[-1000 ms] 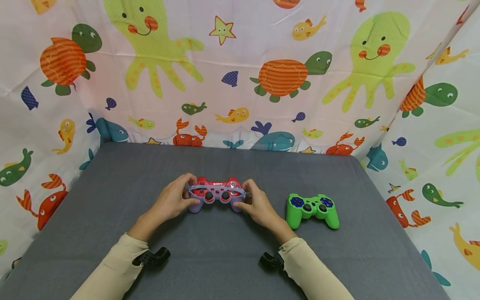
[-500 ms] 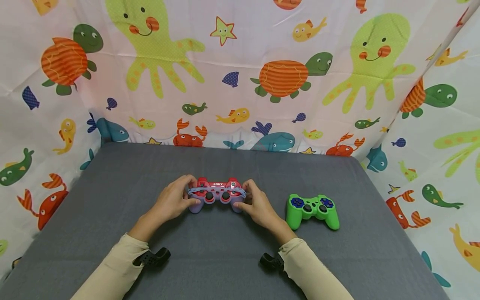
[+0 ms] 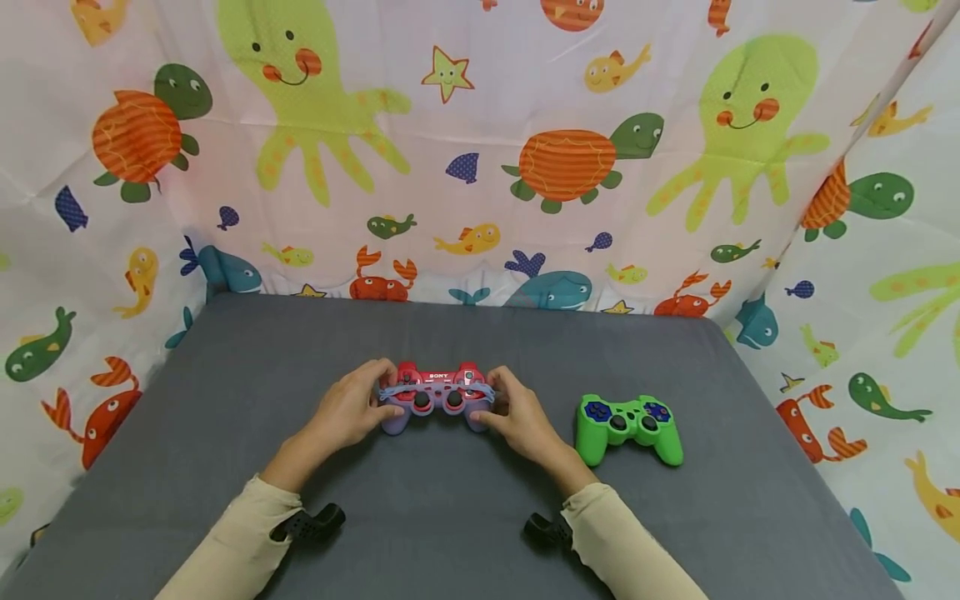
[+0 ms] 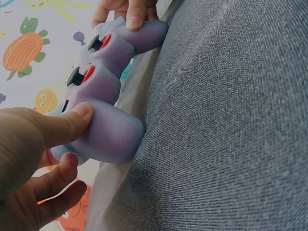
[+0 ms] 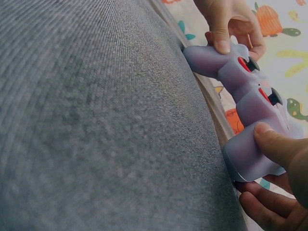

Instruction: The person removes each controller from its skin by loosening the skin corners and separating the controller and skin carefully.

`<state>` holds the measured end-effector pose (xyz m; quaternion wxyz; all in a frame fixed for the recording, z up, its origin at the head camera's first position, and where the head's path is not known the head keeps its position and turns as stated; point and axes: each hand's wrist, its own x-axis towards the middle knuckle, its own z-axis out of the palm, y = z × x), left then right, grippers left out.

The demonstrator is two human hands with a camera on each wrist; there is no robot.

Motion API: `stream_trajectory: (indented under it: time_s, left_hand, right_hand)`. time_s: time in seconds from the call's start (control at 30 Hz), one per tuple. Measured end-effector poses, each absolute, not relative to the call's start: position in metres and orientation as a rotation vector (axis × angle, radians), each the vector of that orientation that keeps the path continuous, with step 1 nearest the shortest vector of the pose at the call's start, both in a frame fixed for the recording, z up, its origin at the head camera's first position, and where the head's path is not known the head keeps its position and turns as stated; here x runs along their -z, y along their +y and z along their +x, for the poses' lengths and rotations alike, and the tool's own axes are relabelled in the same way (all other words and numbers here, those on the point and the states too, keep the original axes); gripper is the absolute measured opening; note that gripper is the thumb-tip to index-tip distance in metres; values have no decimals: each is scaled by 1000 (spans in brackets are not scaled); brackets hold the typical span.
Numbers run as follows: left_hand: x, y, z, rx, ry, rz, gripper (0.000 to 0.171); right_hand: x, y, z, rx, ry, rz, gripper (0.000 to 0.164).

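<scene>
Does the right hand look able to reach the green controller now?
Probably yes: nothing covers the green controller, but the right hand must likely first release the purple-covered red controller.

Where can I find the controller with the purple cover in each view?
Head: the controller is below and slightly left of centre, between the left hand and right hand.
Left wrist: the controller is left of centre, mostly in the upper half.
Right wrist: the controller is on the right side.
Shared landmark: the grey cloth.

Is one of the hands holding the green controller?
No, the left hand and right hand both hold the red and purple controller, not the green controller.
</scene>
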<state>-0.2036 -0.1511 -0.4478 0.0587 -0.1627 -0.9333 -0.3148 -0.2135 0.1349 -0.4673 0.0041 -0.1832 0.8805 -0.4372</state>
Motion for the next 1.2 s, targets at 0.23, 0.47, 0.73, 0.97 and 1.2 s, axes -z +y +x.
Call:
stream_trajectory:
  time_s: [0.23, 0.47, 0.73, 0.97, 1.2]
  left_hand:
    - [450, -151, -203, 956, -2807, -499, 39]
    - [454, -150, -205, 970, -2817, -482, 38]
    - [454, -150, -205, 989, -2815, -477, 37]
    - [454, -149, -205, 989, -2830, -450, 38]
    - [454, -150, -204, 999, -2840, -435, 37]
  right_hand:
    - [468, 135, -213, 1390, 2740, -576, 42]
    - [467, 134, -213, 1411, 2767, -524, 41]
    - [467, 132, -212, 1435, 2760, -491, 35]
    - [465, 133, -213, 1426, 2758, -485, 31]
    - [466, 132, -214, 1463, 2736, -493, 31]
